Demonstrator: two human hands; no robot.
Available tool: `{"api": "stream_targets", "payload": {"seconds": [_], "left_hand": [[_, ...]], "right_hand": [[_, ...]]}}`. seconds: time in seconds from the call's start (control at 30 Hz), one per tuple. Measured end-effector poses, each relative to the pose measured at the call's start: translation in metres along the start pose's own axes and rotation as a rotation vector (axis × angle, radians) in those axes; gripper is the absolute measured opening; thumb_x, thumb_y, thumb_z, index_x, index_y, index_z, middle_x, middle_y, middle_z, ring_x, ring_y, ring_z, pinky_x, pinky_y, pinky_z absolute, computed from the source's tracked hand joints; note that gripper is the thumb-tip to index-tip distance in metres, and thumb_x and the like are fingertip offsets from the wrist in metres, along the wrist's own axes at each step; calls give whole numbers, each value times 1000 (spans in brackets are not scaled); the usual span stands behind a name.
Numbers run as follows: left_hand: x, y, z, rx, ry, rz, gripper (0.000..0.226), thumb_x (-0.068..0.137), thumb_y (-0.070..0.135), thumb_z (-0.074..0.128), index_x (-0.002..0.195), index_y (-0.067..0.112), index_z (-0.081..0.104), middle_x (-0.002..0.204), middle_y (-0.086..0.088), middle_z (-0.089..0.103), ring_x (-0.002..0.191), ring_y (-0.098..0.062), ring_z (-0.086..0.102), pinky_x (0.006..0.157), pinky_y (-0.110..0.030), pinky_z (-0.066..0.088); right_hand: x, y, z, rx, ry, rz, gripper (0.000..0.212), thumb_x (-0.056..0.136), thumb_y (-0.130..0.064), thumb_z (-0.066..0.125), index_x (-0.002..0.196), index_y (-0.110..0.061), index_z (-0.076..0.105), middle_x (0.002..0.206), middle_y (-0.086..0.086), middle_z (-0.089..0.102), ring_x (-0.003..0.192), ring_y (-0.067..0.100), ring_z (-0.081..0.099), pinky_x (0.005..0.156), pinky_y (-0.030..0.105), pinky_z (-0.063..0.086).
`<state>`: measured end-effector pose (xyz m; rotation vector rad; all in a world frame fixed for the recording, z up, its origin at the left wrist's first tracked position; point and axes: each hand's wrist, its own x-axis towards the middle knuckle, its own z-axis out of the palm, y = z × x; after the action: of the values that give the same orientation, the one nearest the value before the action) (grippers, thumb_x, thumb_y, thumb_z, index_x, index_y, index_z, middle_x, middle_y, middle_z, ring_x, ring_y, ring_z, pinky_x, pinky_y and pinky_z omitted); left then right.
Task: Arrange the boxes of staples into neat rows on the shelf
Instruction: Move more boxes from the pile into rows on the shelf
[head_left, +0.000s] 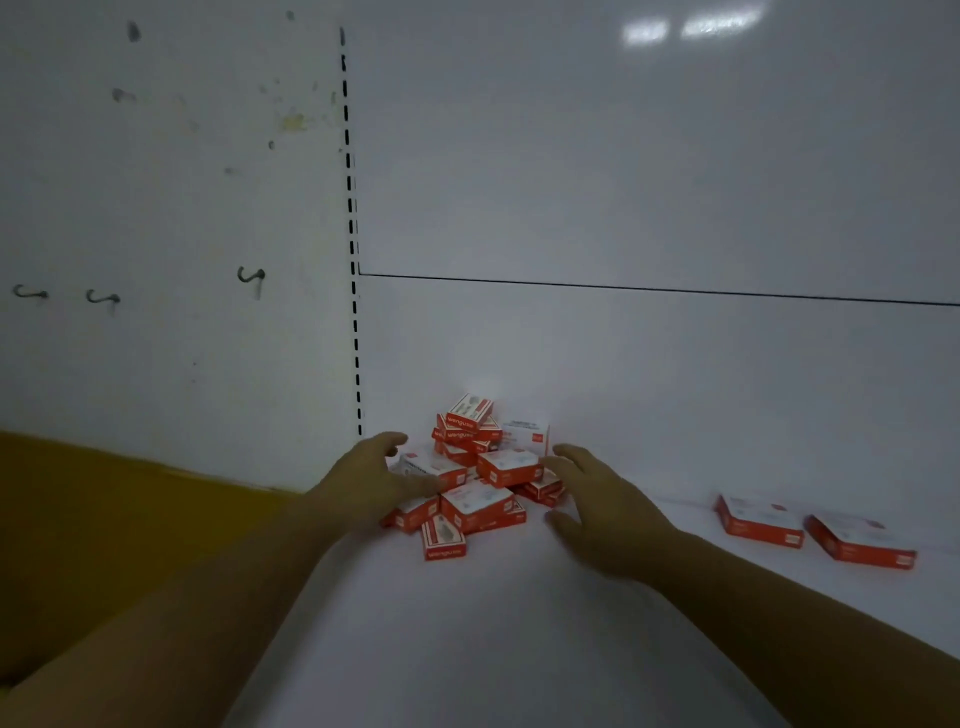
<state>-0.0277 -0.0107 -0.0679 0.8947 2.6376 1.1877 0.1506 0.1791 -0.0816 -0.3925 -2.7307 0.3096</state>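
Note:
A loose heap of several small red-and-white staple boxes (480, 470) lies on the white shelf (519, 623) near its back left corner. My left hand (371, 480) reaches to the heap's left side, fingers spread and relaxed, the thumb near a box. My right hand (597, 501) hovers at the heap's right side, fingers extended, holding nothing. Two more boxes lie flat and apart to the right, one (758, 519) nearer the heap and one (860, 543) farther out.
A white back panel (623, 182) rises behind the shelf, with a slotted upright (353, 260) at its left edge. Left of that is a white pegboard wall with metal hooks (252, 278). A yellow surface (104, 519) lies at lower left.

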Motion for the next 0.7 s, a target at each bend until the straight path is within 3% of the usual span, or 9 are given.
{"api": "stream_targets", "payload": {"seconds": [0.1,0.17,0.27,0.4,0.47,0.57,0.63,0.7], "left_hand": [[9,9,5,108,-25,-74,101,47,65,77,133,27,38,130,-2,48,76,-7,56,49,-15,43],[17,17,5,167,-21,-85,93,49,64,76,128,27,42,116,4,54,68,-3,55,45,-14,42],[20,18,-6,105,-52,-69,76,54,52,80,117,32,44,100,12,53,71,-5,60,46,-14,46],[17,8,-29,-92,-210,-76,50,65,22,81,109,19,56,109,2,64,84,-14,68,69,-27,58],[15,9,-28,-104,-238,-105,49,66,26,80,109,22,57,113,1,62,86,-15,68,73,-30,58],[12,19,-9,-34,-125,-156,59,57,50,80,106,32,52,104,6,55,75,-12,66,51,-19,52],[11,21,1,61,-22,-158,58,55,56,78,101,34,50,96,7,53,70,-10,64,47,-19,50],[12,20,4,141,71,-130,57,57,54,78,104,33,53,98,5,55,70,-9,63,51,-20,51]], "right_hand": [[26,7,1,20,36,-60,58,91,-42,48,142,-26,27,152,-3,26,135,15,30,109,34,29],[40,11,2,16,20,-126,56,92,-44,46,142,-27,28,151,-3,30,135,15,31,109,34,29],[53,16,8,18,-4,-208,54,92,-43,45,141,-28,30,146,-3,39,130,14,37,105,29,31],[62,23,11,100,-16,-259,47,87,-41,55,131,-25,48,131,-4,51,115,9,46,94,20,36],[66,25,9,144,-26,-272,45,84,-39,61,126,-24,52,127,-3,54,109,7,49,92,18,38],[68,27,6,205,-53,-249,43,80,-34,67,121,-26,56,121,-6,59,94,-2,48,76,6,35],[69,25,3,237,-83,-208,43,78,-31,70,119,-28,57,117,-8,59,88,-1,49,65,5,36],[68,20,-3,222,-106,-174,46,74,-30,74,117,-28,58,111,-11,55,85,1,49,64,7,37]]}}
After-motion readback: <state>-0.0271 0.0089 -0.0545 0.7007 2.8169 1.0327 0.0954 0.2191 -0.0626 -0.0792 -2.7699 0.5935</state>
